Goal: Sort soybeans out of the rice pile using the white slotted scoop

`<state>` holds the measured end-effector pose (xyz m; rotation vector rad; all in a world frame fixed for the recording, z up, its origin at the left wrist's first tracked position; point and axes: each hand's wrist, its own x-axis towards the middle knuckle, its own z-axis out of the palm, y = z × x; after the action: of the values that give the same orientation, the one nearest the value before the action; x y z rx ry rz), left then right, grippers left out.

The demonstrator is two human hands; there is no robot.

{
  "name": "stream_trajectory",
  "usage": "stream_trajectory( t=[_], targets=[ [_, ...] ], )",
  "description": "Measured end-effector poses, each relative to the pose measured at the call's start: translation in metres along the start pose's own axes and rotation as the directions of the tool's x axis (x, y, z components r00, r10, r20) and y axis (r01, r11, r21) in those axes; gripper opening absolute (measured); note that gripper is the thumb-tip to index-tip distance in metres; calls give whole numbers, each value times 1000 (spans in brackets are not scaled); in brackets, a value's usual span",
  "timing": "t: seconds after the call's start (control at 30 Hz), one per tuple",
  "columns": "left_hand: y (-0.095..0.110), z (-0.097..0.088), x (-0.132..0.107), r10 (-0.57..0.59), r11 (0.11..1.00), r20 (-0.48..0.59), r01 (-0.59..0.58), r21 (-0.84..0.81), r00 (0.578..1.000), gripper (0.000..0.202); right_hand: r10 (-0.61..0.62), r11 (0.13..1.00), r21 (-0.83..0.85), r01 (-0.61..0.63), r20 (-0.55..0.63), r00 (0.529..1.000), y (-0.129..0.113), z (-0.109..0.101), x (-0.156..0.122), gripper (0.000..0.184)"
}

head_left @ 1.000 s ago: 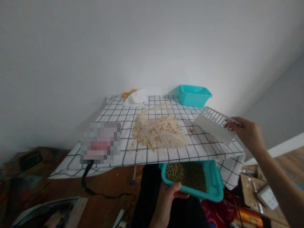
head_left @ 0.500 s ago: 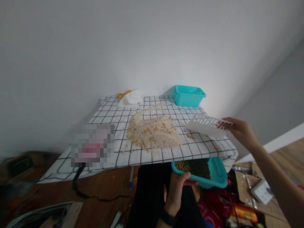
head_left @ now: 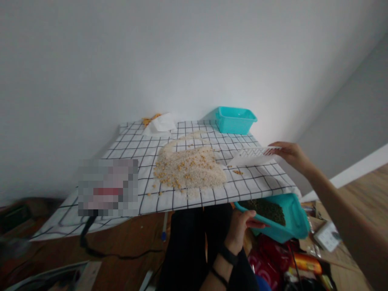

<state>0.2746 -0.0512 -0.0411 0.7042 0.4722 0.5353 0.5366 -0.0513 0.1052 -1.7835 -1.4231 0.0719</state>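
Observation:
With my right hand (head_left: 287, 152) I grip the far right end of a white slotted plastic basket (head_left: 251, 158), tilted over the right side of the table. Below the table's front edge, my left hand (head_left: 244, 224) holds the near rim of a turquoise tub (head_left: 292, 206) with dark green beans (head_left: 268, 211) inside. Part of this tub is hidden under the cloth edge. A spread pile of pale grains (head_left: 194, 167) mixed with yellow kernels lies mid-table. A few loose yellow kernels (head_left: 238, 172) sit below the basket.
A second turquoise tub (head_left: 236, 123) stands at the back right of the checked tablecloth (head_left: 169, 202). White paper (head_left: 160, 125) lies at the back left. A blurred-out object (head_left: 107, 188) with a black cable is at the front left. Red bags (head_left: 266, 254) lie on the floor.
My left hand and the lower tub have shifted right, and the beans inside look more spread out. My right hand has tipped the white basket flatter. The view has turned slightly.

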Motion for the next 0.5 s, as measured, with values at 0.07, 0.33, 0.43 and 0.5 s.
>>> stream_trajectory(
  t=[0.07, 0.33, 0.43, 0.5],
  targets=[
    [-5, 3, 2, -2, 1000, 2, 2, -2, 1000, 26, -11, 1000, 17, 11, 26, 1000, 3, -6, 4, 46],
    [21, -23, -9, 69, 998, -102, -68, 15, 992, 19, -64, 996, 63, 59, 90, 994, 8, -16, 0, 47],
    [39, -41, -23, 97, 995, -156, -94, 28, 983, 18, -71, 996, 62, 65, 100, 992, 3, -18, -6, 47],
    [48, -49, -34, 94, 995, -176, -88, 36, 980, 19, -69, 996, 54, 64, 100, 993, -1, -20, -14, 47]
  ],
)
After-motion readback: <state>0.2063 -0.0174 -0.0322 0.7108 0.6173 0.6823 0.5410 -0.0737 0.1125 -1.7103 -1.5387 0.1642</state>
